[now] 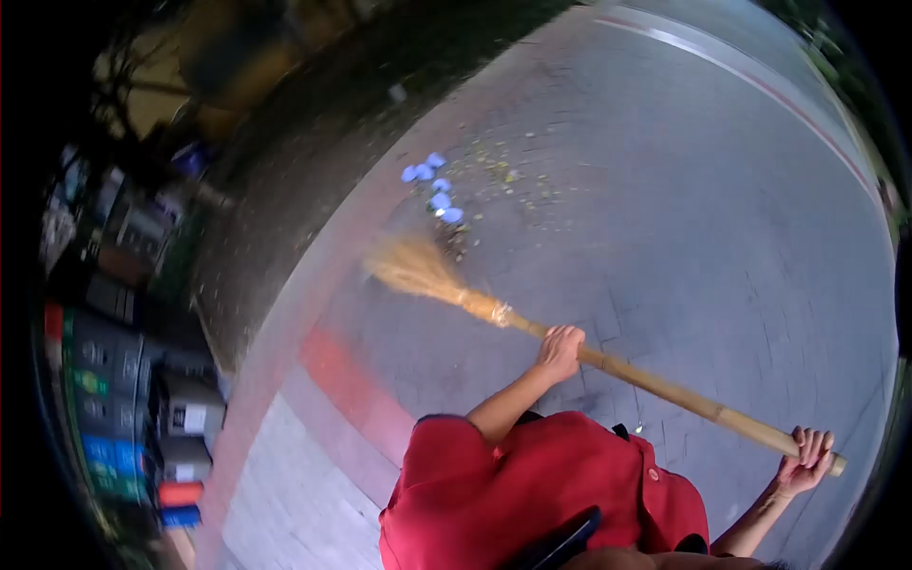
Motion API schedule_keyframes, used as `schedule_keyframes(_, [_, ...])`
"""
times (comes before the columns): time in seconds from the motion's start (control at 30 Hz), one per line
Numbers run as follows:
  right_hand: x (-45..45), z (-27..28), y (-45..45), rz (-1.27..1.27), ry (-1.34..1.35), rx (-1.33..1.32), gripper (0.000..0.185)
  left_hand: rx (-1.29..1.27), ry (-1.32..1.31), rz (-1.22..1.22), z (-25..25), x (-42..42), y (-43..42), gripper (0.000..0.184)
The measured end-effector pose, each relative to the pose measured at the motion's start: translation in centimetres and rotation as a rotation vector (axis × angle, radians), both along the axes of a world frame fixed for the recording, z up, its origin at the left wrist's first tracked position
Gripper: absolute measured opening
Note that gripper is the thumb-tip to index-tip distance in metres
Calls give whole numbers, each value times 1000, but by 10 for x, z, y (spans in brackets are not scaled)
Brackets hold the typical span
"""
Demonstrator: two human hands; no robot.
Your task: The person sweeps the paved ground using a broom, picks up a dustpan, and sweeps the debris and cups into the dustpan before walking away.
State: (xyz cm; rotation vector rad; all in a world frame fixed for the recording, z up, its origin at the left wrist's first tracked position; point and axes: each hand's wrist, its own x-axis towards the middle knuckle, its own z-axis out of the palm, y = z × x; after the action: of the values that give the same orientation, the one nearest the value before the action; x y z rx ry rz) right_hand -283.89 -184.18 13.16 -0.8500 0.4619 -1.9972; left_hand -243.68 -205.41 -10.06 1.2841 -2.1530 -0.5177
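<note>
In the head view, we judge that one sweeping stroke is in hand, because the bristles (413,267) are blurred, just beside the blue pieces (441,200) on the pavement (665,218). Our left fingers (568,332) are clamped around the straw broom (684,394) at mid-handle; our right fingers (815,439) are clamped near its end. Any stroke calls for both hands moving together. The bristles lie beyond our left fingers.

The left hand (560,353) grips the broom (665,388) nearer the bristles (415,266) — the right hand (807,460), its other end. Blue pieces (440,201) lie near the bristles.
</note>
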Motion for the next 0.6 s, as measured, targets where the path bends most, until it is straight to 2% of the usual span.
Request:
schedule_keyframes(0.07, [-42,5,69,-100,-56,-8,21,-138,-146,-56,9,-32,25,11])
schedule_keyframes(0.13, [-69,8,142,-223,-47,-32,20,146,-398,-521,-1,-70,56,11])
schedule_keyframes(0.17, [-82,4,180,-301,-53,-50,19,42,-311,-592,-12,-93,70,11])
schedule_keyframes(0.23, [-114,-2,265,-696,-91,4,11,68,-294,-757,-9,-146,88,12])
schedule_keyframes(0.27, [-124,1,301,-786,-50,-30,18,48,-227,-822,-11,-171,92,12])
schedule_keyframes(0.33, [-128,25,339,-847,-17,-63,26,93,-205,-923,31,-224,91,9])
schedule_keyframes(0.43, [-117,85,318,-758,-58,-118,21,81,-115,-1040,68,-300,70,6])
schedule_keyframes(0.5, [-112,113,297,-683,-80,-132,18,71,-67,-1060,61,-345,52,6])
schedule_keyframes(0.53, [-132,105,309,-673,-20,-140,16,67,-70,-1036,51,-364,45,6])
schedule_keyframes(0.6, [-138,86,311,-1265,42,294,18,93,-66,-1035,30,-376,33,6])
